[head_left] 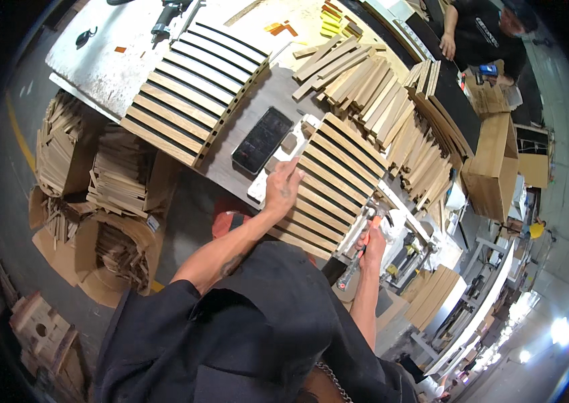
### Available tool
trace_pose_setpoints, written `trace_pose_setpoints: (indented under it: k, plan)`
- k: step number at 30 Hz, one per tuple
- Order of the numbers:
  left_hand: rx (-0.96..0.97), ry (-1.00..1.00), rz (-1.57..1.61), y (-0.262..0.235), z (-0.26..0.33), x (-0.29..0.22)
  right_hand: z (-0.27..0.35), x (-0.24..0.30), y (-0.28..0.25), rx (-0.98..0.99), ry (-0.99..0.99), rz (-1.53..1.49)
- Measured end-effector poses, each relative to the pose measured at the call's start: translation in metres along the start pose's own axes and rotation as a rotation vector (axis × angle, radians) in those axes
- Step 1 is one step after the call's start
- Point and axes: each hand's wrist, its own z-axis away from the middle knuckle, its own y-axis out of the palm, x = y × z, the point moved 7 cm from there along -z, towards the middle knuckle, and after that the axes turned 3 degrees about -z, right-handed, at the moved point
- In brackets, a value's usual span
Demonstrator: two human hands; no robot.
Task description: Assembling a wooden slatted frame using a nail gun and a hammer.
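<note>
A square slatted panel [338,181] of light wood strips with dark gaps lies in front of me at the table's near edge. My left hand [284,190] is closed at its left edge, fingers bent against the strips. Beside the panel's right edge, my right hand [370,243] is wrapped round a hammer [349,275] with an orange and grey handle; its head end is partly lost among clutter. Left of the panel, a black phone-like slab [262,141] lies on the grey tabletop, next to a white bar [256,191] running partly under my left hand.
A second slatted panel [194,91] lies farther left. Many loose wood strips [371,91] are piled beyond the near panel. A nail gun [165,19] sits at the back left. Boxes of strips [120,168] stand on the floor at left. A co-worker [486,40] stands far right.
</note>
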Motion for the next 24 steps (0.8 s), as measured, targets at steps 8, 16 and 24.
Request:
trace_pose_setpoints:
  k: [8,16,24]
  plan:
    - [0.024,-0.068,-0.008,-0.01,0.006,0.0,0.007,-0.016,-0.015,-0.115,0.04,-0.221]
    - [0.021,-0.084,0.031,-0.011,0.011,0.008,0.021,-0.022,-0.022,-0.054,0.073,-0.145]
    - [-0.022,-0.069,0.036,-0.008,0.011,0.008,0.018,-0.023,-0.014,-0.074,0.038,-0.199]
